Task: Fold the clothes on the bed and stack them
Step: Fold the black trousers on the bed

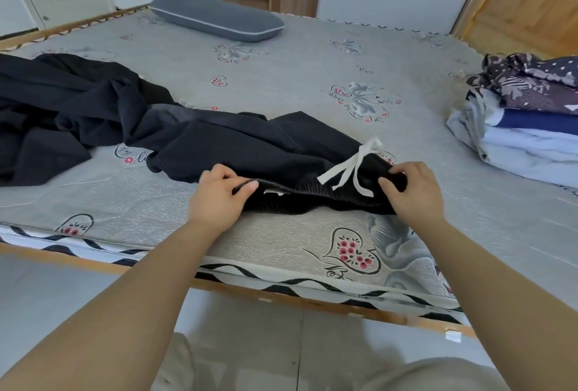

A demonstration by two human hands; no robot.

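- Hands first: my left hand (219, 193) pinches the ribbed waistband of the black trousers (250, 146), thumb on top and fingers curled under the cloth's edge.
- My right hand (413, 190) grips the other end of that same waistband, fingers bunched round the fabric.
- Between my two hands the waistband lies stretched along the near edge of the bed (281, 234), raised a little off the mattress where I hold it.
- The white drawstring (353, 168), tied in a loose bow, lies on the waistband just beside my right hand, its ends trailing over the black cloth.
- The trouser legs run away from me to the left, rumpled, and meet a heap of dark clothes (53, 115) spread on the left part of the bed; where one garment ends and the next begins I cannot tell.
- On the right side of the bed stands the stack of folded clothes (525, 128): pale blue pieces at the bottom, a navy layer above them, and a dark patterned one with dots and leaves on top, less neatly folded.
- A grey pillow (215, 18) with pale piping lies at the far end of the bed, well apart from everything else.
- The mattress cover is grey, printed with hearts and flowers.
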